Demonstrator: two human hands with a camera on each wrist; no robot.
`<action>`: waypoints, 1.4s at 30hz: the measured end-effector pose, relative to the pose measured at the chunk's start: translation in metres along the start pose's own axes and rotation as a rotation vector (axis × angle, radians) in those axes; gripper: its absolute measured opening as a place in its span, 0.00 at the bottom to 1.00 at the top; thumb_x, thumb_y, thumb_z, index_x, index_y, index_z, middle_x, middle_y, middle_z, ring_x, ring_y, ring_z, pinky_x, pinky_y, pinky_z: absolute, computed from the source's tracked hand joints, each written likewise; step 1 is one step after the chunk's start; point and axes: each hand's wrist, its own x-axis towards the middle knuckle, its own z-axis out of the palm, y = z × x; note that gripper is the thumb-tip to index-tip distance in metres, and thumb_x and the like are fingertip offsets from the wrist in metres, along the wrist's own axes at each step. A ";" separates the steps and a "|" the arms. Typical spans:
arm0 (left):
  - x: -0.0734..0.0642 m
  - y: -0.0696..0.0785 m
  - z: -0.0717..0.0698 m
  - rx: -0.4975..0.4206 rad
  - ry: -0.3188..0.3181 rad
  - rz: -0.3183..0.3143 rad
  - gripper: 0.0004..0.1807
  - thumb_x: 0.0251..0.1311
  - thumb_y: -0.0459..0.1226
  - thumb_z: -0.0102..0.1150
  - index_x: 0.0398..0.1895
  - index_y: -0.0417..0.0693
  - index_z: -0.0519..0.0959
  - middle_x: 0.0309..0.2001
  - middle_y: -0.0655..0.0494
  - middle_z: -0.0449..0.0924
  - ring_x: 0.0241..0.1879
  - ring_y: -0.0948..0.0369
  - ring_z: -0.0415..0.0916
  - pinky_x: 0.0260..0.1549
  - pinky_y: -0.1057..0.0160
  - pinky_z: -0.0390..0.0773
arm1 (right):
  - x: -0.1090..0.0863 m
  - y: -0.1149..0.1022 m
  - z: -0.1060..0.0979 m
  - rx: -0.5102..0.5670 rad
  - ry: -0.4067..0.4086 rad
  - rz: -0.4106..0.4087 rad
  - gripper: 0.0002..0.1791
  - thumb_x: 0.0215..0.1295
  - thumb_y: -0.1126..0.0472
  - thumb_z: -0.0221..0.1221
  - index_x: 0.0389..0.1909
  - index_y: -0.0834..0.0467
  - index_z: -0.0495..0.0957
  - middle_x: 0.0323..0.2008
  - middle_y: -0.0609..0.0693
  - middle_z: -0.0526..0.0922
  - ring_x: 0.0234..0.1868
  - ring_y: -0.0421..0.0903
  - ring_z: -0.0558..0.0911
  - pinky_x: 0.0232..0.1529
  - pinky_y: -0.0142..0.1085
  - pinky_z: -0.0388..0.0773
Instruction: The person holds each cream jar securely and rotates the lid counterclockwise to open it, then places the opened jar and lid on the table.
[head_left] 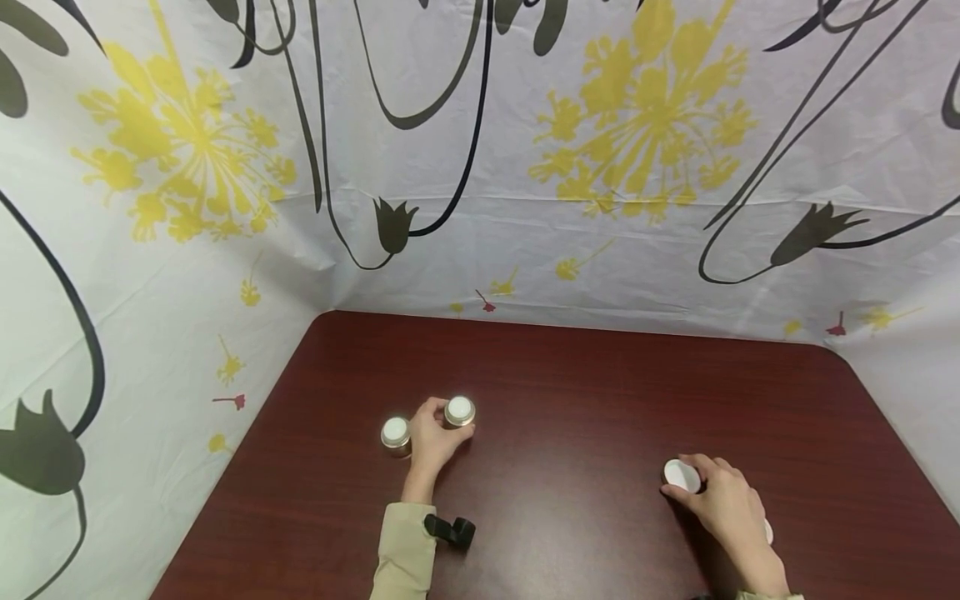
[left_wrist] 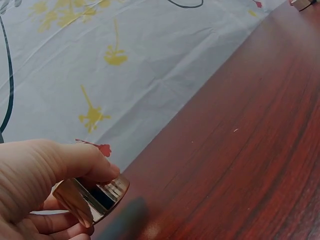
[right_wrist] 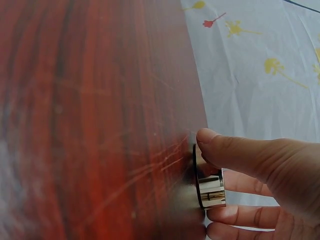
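Note:
My left hand (head_left: 432, 440) grips a small gold jar (head_left: 460, 412) with a white top between thumb and fingers. The left wrist view shows the shiny side of this gold jar (left_wrist: 95, 197), tilted, under the thumb. A second gold jar (head_left: 396, 435), also white on top, stands just left of that hand. On the right side of the table my right hand (head_left: 726, 504) pinches a short round metal piece (head_left: 682, 475) whose upper face is white. In the right wrist view the metal piece (right_wrist: 212, 187) has a dark edge against the table. A white thing (head_left: 768, 531) is mostly hidden behind the right hand.
The dark red wooden table (head_left: 555, 383) has rounded far corners. A white cloth (head_left: 450, 167) with yellow and grey flower prints hangs behind it and along the left side. A black strap device (head_left: 451, 531) sits on the left sleeve.

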 end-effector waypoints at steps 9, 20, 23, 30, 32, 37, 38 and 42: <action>-0.001 0.001 -0.001 0.005 0.010 0.012 0.24 0.26 0.32 0.77 0.33 0.40 0.78 0.32 0.47 0.78 0.35 0.50 0.74 0.39 0.53 0.72 | 0.000 -0.001 0.000 0.009 0.013 -0.013 0.28 0.30 0.55 0.77 0.38 0.59 0.81 0.26 0.55 0.79 0.27 0.57 0.76 0.15 0.48 0.67; -0.001 -0.002 0.002 0.037 0.001 -0.008 0.24 0.26 0.32 0.77 0.33 0.40 0.78 0.31 0.50 0.75 0.34 0.53 0.72 0.38 0.55 0.70 | -0.001 -0.002 0.000 0.020 0.019 -0.019 0.27 0.31 0.56 0.76 0.38 0.60 0.81 0.27 0.55 0.79 0.28 0.58 0.77 0.15 0.48 0.67; -0.002 -0.003 0.003 0.040 -0.001 -0.010 0.24 0.27 0.32 0.77 0.33 0.40 0.78 0.31 0.50 0.76 0.34 0.52 0.73 0.39 0.54 0.70 | -0.001 -0.003 0.000 0.021 0.015 -0.015 0.27 0.31 0.56 0.76 0.38 0.59 0.81 0.28 0.55 0.79 0.29 0.59 0.77 0.16 0.48 0.68; -0.002 -0.004 0.004 0.048 -0.008 -0.021 0.24 0.27 0.32 0.78 0.34 0.40 0.78 0.32 0.50 0.76 0.34 0.52 0.73 0.40 0.54 0.69 | -0.002 -0.002 0.001 0.018 0.027 -0.023 0.27 0.31 0.56 0.76 0.38 0.59 0.81 0.26 0.54 0.78 0.28 0.59 0.77 0.15 0.48 0.67; -0.002 -0.004 0.004 0.055 -0.013 -0.025 0.25 0.28 0.33 0.77 0.35 0.39 0.78 0.33 0.49 0.76 0.35 0.52 0.73 0.40 0.53 0.69 | -0.002 -0.002 0.001 0.017 0.030 -0.026 0.27 0.30 0.56 0.76 0.37 0.59 0.81 0.26 0.54 0.78 0.27 0.59 0.77 0.15 0.49 0.67; -0.002 -0.003 0.005 0.076 -0.025 -0.026 0.26 0.28 0.33 0.77 0.36 0.37 0.77 0.34 0.47 0.75 0.37 0.50 0.73 0.41 0.52 0.71 | -0.002 -0.001 0.002 0.013 0.033 -0.037 0.28 0.30 0.56 0.76 0.38 0.60 0.81 0.24 0.52 0.77 0.26 0.57 0.76 0.14 0.47 0.67; -0.002 -0.003 0.005 0.079 -0.028 -0.024 0.26 0.29 0.33 0.77 0.36 0.37 0.77 0.34 0.47 0.75 0.37 0.50 0.73 0.41 0.52 0.72 | -0.002 -0.001 0.002 0.011 0.031 -0.038 0.28 0.30 0.56 0.76 0.38 0.60 0.81 0.24 0.52 0.76 0.26 0.56 0.75 0.14 0.46 0.66; -0.002 -0.002 0.006 0.088 -0.049 -0.029 0.30 0.29 0.33 0.76 0.41 0.34 0.76 0.37 0.44 0.75 0.42 0.47 0.71 0.43 0.49 0.71 | -0.001 -0.001 0.002 0.007 0.020 -0.034 0.28 0.32 0.55 0.76 0.39 0.59 0.81 0.25 0.52 0.77 0.27 0.57 0.76 0.15 0.46 0.67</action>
